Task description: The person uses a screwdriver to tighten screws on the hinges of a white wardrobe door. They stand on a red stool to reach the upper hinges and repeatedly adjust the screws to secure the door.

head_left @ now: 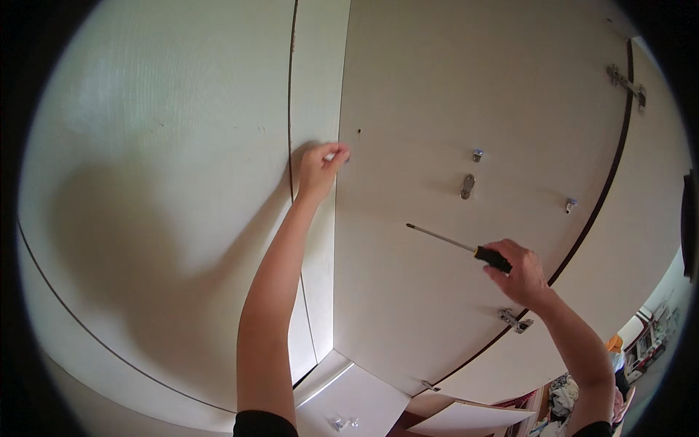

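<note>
My right hand (518,273) grips a screwdriver (494,258) by its black and yellow handle. Its thin metal shaft points up and left, with the tip in the air in front of the white cabinet side panel (408,306). Raised higher, my left hand (320,171) is at the inner corner where this panel meets the back panel (182,95). Its thumb and fingers are pinched together; a small bit shows at the fingertips, too small to name. Just above and right of them is a small dark hole (359,132) in the side panel.
Small metal fittings, among them an oval bracket (467,187), are fixed to the side panel. Hinges (515,320) join it to the door (582,291) at right. Below lies a white board (473,419) beside a heap of clothes (563,397).
</note>
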Demonstrator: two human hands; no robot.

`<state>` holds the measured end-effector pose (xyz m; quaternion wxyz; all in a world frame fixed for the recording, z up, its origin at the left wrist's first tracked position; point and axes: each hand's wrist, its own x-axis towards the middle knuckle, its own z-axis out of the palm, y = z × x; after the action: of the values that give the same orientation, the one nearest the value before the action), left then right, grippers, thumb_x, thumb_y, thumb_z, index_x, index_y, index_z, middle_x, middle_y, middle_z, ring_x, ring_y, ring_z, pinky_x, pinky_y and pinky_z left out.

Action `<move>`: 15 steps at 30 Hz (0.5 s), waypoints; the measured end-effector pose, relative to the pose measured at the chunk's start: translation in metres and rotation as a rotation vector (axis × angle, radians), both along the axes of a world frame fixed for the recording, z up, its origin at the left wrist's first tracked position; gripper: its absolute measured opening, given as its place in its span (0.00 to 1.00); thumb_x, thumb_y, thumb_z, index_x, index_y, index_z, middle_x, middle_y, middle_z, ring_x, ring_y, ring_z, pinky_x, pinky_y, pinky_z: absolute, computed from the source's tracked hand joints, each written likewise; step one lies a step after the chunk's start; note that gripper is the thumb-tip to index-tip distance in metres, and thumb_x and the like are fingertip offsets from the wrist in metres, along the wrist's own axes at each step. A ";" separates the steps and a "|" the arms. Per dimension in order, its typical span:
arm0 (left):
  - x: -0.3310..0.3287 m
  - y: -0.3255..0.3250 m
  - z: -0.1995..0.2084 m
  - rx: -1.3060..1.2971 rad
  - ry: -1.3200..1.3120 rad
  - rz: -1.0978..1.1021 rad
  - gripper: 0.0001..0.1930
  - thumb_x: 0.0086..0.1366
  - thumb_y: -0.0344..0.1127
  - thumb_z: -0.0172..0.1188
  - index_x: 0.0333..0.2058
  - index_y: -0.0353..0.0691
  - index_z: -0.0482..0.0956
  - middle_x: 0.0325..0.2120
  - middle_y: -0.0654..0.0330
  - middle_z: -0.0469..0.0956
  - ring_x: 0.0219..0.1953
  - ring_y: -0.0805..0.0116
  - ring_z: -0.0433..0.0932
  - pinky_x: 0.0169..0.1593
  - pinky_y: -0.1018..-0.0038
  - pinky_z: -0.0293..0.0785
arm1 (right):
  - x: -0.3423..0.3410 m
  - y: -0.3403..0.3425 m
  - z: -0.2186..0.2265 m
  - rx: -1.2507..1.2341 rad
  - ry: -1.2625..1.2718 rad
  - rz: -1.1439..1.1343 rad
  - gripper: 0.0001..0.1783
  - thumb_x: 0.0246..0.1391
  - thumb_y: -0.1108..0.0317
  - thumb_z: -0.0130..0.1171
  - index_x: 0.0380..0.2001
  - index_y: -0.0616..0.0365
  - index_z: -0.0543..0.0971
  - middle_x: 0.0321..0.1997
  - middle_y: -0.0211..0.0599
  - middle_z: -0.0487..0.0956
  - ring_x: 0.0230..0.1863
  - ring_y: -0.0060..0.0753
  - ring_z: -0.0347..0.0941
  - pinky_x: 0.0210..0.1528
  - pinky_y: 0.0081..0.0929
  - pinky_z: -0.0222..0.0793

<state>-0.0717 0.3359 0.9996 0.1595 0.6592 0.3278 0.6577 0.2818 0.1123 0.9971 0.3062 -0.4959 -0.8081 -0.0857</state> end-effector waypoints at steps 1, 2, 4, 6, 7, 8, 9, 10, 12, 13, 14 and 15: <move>0.008 0.003 0.012 -0.016 -0.024 -0.022 0.07 0.61 0.33 0.61 0.36 0.38 0.82 0.30 0.64 0.81 0.33 0.77 0.77 0.40 0.78 0.71 | 0.007 0.007 0.001 0.046 -0.056 -0.008 0.15 0.43 0.71 0.64 0.38 0.56 0.77 0.35 0.38 0.79 0.32 0.44 0.77 0.35 0.34 0.73; 0.014 0.013 0.016 -0.007 -0.065 -0.083 0.08 0.61 0.32 0.61 0.37 0.37 0.82 0.31 0.64 0.81 0.34 0.77 0.76 0.41 0.78 0.71 | 0.013 0.012 0.000 0.095 -0.118 -0.020 0.14 0.43 0.72 0.64 0.37 0.56 0.77 0.34 0.37 0.79 0.31 0.43 0.77 0.33 0.34 0.72; 0.020 0.032 0.027 0.016 -0.140 -0.193 0.09 0.61 0.32 0.61 0.38 0.35 0.81 0.33 0.64 0.81 0.36 0.77 0.76 0.43 0.79 0.71 | 0.028 0.025 -0.005 0.118 -0.156 -0.018 0.14 0.42 0.72 0.65 0.36 0.56 0.77 0.33 0.35 0.79 0.30 0.41 0.77 0.32 0.33 0.72; 0.025 0.048 0.028 -0.007 -0.192 -0.283 0.10 0.61 0.32 0.61 0.39 0.34 0.81 0.34 0.63 0.80 0.37 0.76 0.76 0.44 0.79 0.71 | 0.034 0.032 -0.006 0.121 -0.210 -0.016 0.14 0.42 0.71 0.65 0.36 0.56 0.77 0.31 0.34 0.79 0.29 0.40 0.77 0.31 0.32 0.72; 0.027 0.055 0.028 -0.017 -0.218 -0.328 0.11 0.61 0.32 0.61 0.40 0.33 0.80 0.34 0.62 0.80 0.38 0.76 0.76 0.45 0.79 0.70 | 0.035 0.032 -0.003 0.114 -0.247 -0.014 0.14 0.41 0.71 0.65 0.36 0.55 0.77 0.30 0.34 0.79 0.28 0.40 0.77 0.30 0.32 0.71; 0.029 0.059 0.028 -0.035 -0.251 -0.347 0.11 0.61 0.32 0.61 0.40 0.33 0.80 0.35 0.62 0.80 0.38 0.76 0.76 0.45 0.79 0.70 | 0.036 0.032 -0.002 0.106 -0.284 -0.012 0.15 0.41 0.71 0.66 0.36 0.55 0.77 0.30 0.34 0.78 0.28 0.39 0.77 0.30 0.31 0.71; 0.031 0.062 0.029 -0.053 -0.284 -0.366 0.11 0.61 0.32 0.61 0.41 0.34 0.80 0.35 0.62 0.80 0.39 0.76 0.76 0.45 0.79 0.70 | 0.038 0.034 -0.001 0.102 -0.264 0.004 0.15 0.40 0.71 0.66 0.35 0.55 0.78 0.29 0.34 0.79 0.28 0.39 0.77 0.30 0.31 0.71; 0.031 0.065 0.029 -0.070 -0.318 -0.385 0.12 0.61 0.32 0.61 0.42 0.34 0.79 0.36 0.62 0.80 0.39 0.76 0.76 0.45 0.79 0.71 | 0.040 0.036 -0.001 0.098 -0.244 0.021 0.15 0.40 0.71 0.66 0.35 0.55 0.78 0.29 0.34 0.79 0.28 0.39 0.77 0.30 0.31 0.71; 0.026 0.072 0.030 -0.088 -0.326 -0.407 0.12 0.61 0.32 0.61 0.42 0.35 0.79 0.35 0.63 0.79 0.39 0.76 0.76 0.45 0.80 0.70 | 0.041 0.039 0.001 0.086 -0.202 0.063 0.15 0.40 0.71 0.65 0.35 0.55 0.79 0.28 0.35 0.79 0.27 0.38 0.77 0.30 0.30 0.71; 0.023 0.074 0.030 -0.097 -0.330 -0.417 0.12 0.61 0.32 0.62 0.42 0.35 0.79 0.35 0.64 0.79 0.39 0.77 0.76 0.45 0.81 0.69 | 0.041 0.039 0.003 0.078 -0.182 0.088 0.14 0.40 0.71 0.65 0.35 0.56 0.79 0.28 0.35 0.79 0.26 0.38 0.77 0.30 0.29 0.71; 0.022 0.074 0.032 -0.122 -0.311 -0.416 0.12 0.61 0.32 0.62 0.42 0.35 0.79 0.35 0.64 0.79 0.39 0.77 0.75 0.44 0.81 0.69 | 0.040 0.040 0.005 0.071 -0.160 0.109 0.14 0.39 0.71 0.65 0.35 0.56 0.79 0.28 0.36 0.79 0.26 0.37 0.77 0.30 0.28 0.71; 0.021 0.073 0.033 -0.146 -0.291 -0.413 0.11 0.61 0.33 0.62 0.42 0.36 0.80 0.35 0.65 0.79 0.38 0.78 0.75 0.44 0.81 0.68 | 0.042 0.040 0.007 0.040 -0.138 0.118 0.14 0.39 0.72 0.65 0.35 0.57 0.79 0.27 0.37 0.80 0.25 0.36 0.77 0.29 0.27 0.71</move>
<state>-0.0510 0.4086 1.0331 0.3832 0.5971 0.2066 0.6737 0.3234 0.1528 1.0044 0.2644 -0.4341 -0.8531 -0.1177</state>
